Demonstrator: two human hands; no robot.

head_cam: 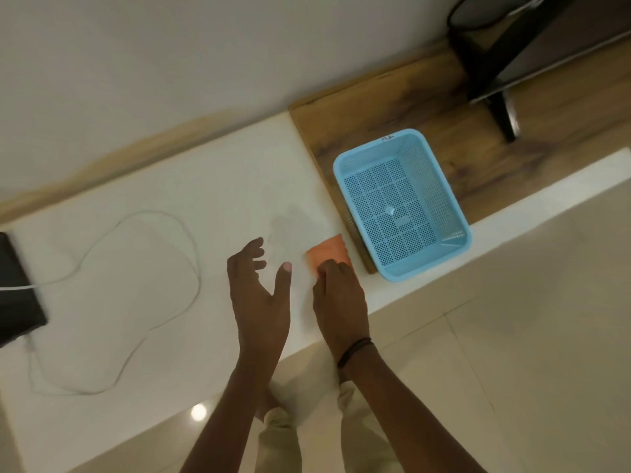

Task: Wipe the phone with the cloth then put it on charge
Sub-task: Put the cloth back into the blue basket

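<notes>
Pressing down on the orange cloth [328, 251] with the right hand [339, 298], fingers curled over its near edge; left hand [259, 291] spread, holding nothing, just left of it. No phone clearly visible; white cable [191, 254] looping left toward a dark object [17, 288] at the left edge, nearer the left hand.

Orange cloth [328, 251] flat on counter
</notes>
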